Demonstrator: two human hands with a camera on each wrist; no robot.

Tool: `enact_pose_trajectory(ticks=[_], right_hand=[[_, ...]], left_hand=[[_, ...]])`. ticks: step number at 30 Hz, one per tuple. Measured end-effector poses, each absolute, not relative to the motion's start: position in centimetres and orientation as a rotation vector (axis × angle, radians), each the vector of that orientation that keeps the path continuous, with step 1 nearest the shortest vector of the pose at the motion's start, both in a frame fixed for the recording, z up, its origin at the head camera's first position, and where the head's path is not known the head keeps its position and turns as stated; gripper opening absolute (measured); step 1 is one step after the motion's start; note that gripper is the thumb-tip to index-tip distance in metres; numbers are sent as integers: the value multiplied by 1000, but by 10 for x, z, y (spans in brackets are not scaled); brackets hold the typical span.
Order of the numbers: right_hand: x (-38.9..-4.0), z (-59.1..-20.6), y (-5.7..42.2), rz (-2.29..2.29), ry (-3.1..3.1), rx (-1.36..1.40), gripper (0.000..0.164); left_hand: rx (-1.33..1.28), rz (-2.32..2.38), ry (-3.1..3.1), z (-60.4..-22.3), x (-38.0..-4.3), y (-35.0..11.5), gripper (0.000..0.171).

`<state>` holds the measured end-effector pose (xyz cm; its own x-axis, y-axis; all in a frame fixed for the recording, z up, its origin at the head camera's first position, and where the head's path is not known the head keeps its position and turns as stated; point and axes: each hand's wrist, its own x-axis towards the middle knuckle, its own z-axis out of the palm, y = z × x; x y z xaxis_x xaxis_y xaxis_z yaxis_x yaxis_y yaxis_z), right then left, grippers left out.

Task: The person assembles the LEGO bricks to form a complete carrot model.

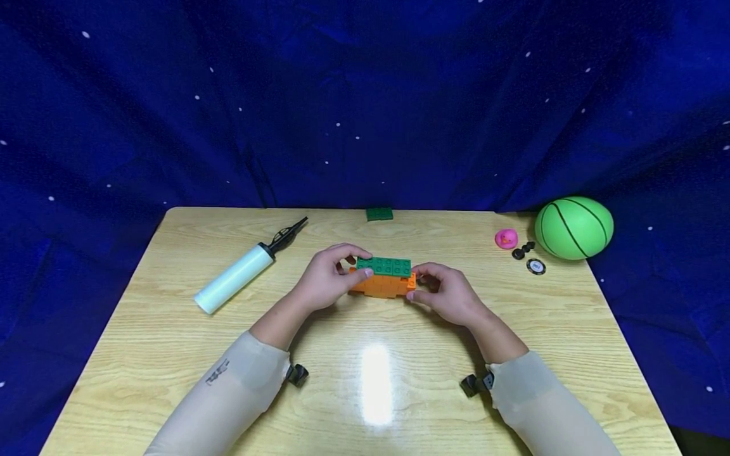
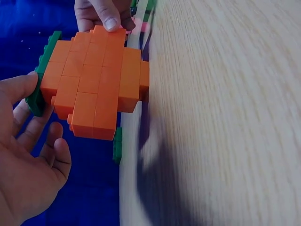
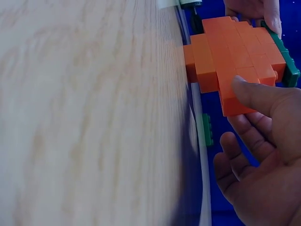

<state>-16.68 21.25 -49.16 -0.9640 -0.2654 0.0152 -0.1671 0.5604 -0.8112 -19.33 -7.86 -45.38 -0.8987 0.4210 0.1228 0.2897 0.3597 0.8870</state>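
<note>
A stepped block of orange toy bricks (image 1: pixel 381 287) stands upright on or just above the table, wider in the middle and narrow at the bottom. Across its top lies a green studded plate (image 1: pixel 390 266). My left hand (image 1: pixel 327 277) pinches the left end of this plate between thumb and fingers; in the left wrist view the plate's edge (image 2: pixel 45 63) sits against the orange bricks. On the other side, my right hand (image 1: pixel 450 296) grips the right end of the orange bricks, its thumb (image 3: pixel 251 92) on the near face.
Another green plate (image 1: pixel 379 214) lies at the table's back edge. To the left is a pale blue hand pump (image 1: pixel 234 278) with a black nozzle. A pink rubber duck (image 1: pixel 506 239), small black piece (image 1: pixel 519 253), poker chip (image 1: pixel 536 266) and green ball (image 1: pixel 574 228) are at back right.
</note>
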Motion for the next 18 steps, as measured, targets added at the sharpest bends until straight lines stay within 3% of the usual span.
enact_pose_trajectory(ticks=[18], right_hand=[[-168,-489,212,-1330,2705,-368,46]], left_hand=[[629,1634,2444,-454,-195,-77,22]])
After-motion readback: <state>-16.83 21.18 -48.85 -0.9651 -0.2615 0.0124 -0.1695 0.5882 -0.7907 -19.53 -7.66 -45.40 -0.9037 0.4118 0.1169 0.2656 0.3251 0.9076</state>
